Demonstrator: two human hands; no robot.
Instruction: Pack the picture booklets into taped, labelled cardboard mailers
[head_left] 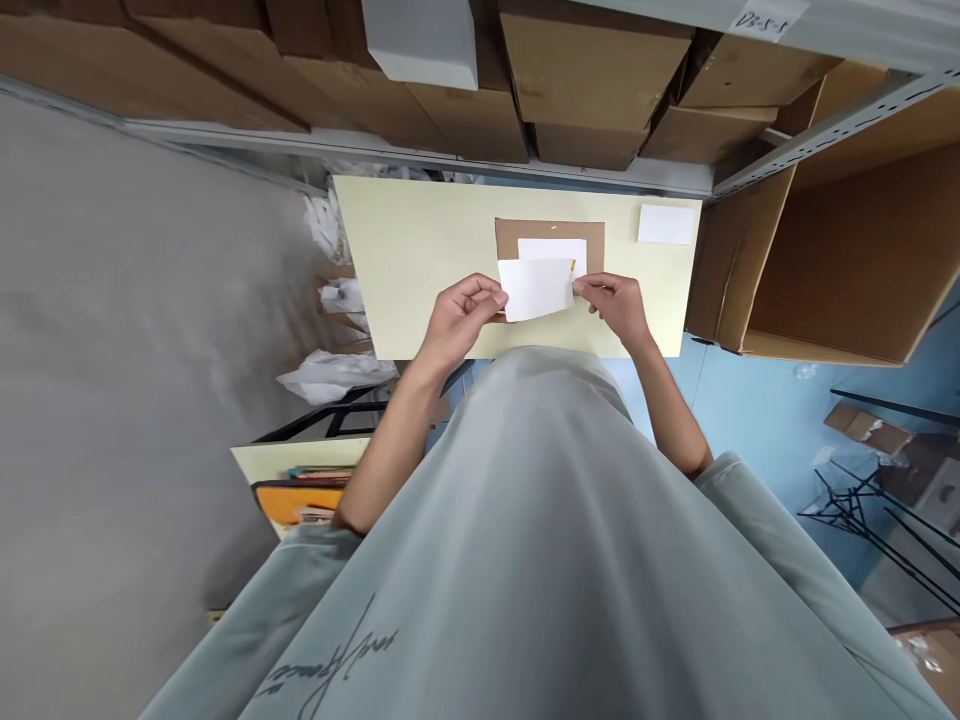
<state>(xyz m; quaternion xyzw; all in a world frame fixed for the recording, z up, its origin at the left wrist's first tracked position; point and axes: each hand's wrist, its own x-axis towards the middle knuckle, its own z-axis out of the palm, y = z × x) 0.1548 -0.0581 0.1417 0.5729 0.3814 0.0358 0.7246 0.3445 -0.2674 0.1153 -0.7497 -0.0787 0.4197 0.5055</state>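
A white paper card [535, 288] with a small yellow mark at its upper right corner is held up between both hands. My left hand [466, 305] pinches its left edge between thumb and fingers. At the card's right edge, the thumb and fingers of my right hand [613, 298] are pressed together on it. Partly covered by this card, a second white sheet [551, 248] lies on a flat brown cardboard piece [506, 237]. That cardboard rests on the pale yellow tabletop [420, 250]. Another white card [666, 225] lies near the table's right end.
Above the table's far edge, a metal shelf [660, 178] carries several cardboard boxes [596, 80]. A large open carton [855, 250] stands to the right. White plastic bags [334, 375] are by the left end, near a grey wall [150, 350].
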